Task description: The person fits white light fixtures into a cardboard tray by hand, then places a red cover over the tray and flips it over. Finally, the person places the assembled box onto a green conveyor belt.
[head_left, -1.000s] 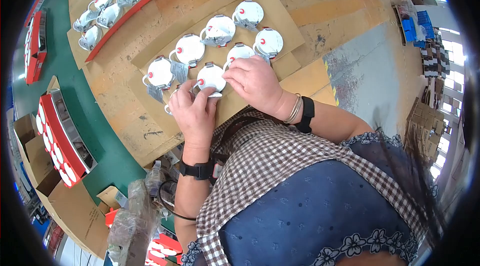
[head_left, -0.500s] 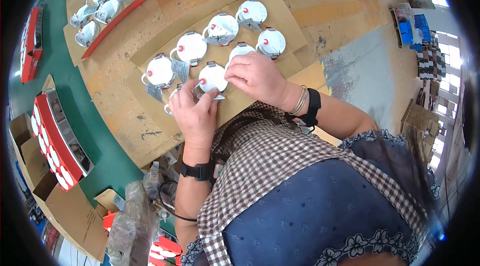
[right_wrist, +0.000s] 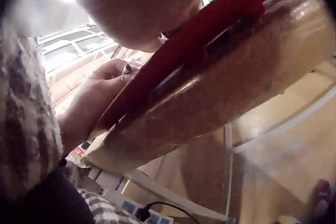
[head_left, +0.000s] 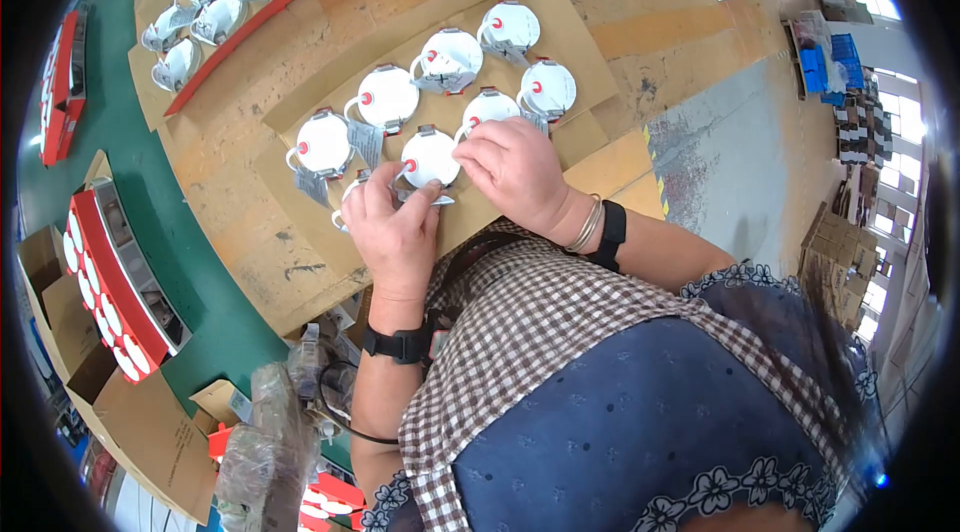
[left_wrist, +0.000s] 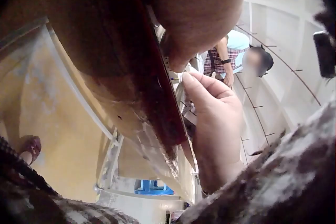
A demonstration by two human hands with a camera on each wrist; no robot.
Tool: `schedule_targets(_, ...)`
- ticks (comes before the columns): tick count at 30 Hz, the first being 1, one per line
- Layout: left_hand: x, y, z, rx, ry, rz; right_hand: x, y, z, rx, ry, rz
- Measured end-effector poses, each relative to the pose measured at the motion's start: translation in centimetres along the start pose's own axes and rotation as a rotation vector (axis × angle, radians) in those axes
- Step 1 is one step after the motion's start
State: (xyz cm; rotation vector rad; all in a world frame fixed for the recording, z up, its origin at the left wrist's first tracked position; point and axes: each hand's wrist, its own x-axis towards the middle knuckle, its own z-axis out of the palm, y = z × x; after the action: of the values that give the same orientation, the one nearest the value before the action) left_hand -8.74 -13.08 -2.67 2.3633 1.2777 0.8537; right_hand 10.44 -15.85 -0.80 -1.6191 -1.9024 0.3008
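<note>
Left hand (head_left: 393,232): thumb on a round white disc (head_left: 432,154) with a red spot; any grip is indistinguishable. Right hand (head_left: 520,172): fingertips narrowly together beside the disc, contents hidden. The disc lies on brown cardboard (head_left: 578,32), near the table's (head_left: 660,47) person-side edge.

Probably a workshop: stacked cartons (head_left: 838,257), worn worktable (head_left: 640,42), blue crates (head_left: 846,57).

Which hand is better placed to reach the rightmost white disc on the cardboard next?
Probably the right hand: it is close to the rightmost disc. The left hand sits farther away, beside another disc.
</note>
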Motion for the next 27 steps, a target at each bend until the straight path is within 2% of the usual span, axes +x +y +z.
schedule_targets(10, -1.0, 0.2, 0.3, -0.012, -0.045, -0.028, -0.8, -0.4, 0.0, -0.019, 0.014, 0.073)
schedule_targets(15, -0.9, 0.7, 0.5, 0.0, -0.037, -0.041, -0.6, 0.5, -0.8, 0.102, -0.067, 0.07)
schedule_targets(27, -0.9, 0.6, 0.2, -0.003, -0.047, -0.04, -0.6, 0.6, -0.7, 0.144, -0.058, 0.095)
